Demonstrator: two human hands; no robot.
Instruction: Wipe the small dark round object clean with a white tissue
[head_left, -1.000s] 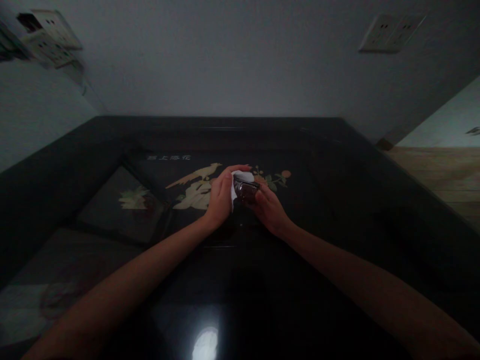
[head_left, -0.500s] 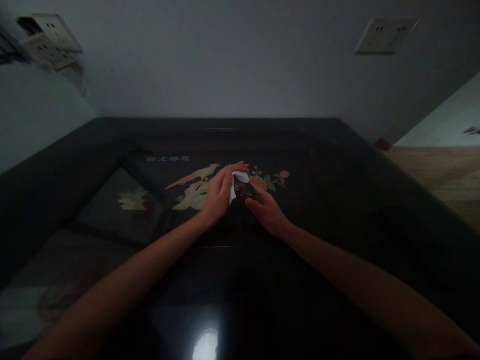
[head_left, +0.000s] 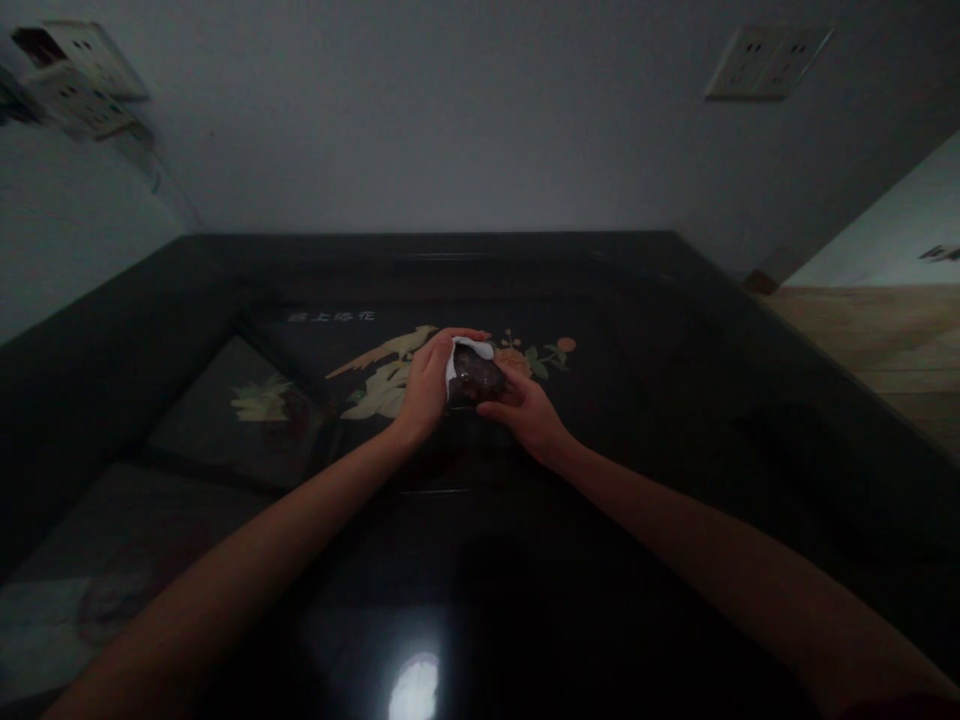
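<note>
A dark, shiny, rounded object (head_left: 480, 378), its kind unclear in the dim light, is held up between both hands over the black tabletop. My left hand (head_left: 433, 383) is closed on a white tissue or cloth (head_left: 451, 372), which lies against the object's left and upper side. On the other side, my right hand (head_left: 525, 408) grips the object, thumb at its lower edge and fingers along its right. Part of the object is hidden by the white piece and my fingers.
The dark glossy table (head_left: 480, 560) carries a pheasant-and-flower picture (head_left: 390, 365) and white characters (head_left: 331, 317). Its far edge meets a grey wall with a socket plate (head_left: 769, 63) at right. More sockets (head_left: 86, 85) are at upper left. Wooden flooring (head_left: 885, 325) shows at right.
The object has turned in my hands, so more of its dark surface shows. My left hand with the white piece has shifted slightly left, and my right thumb has moved left along the lower edge.
</note>
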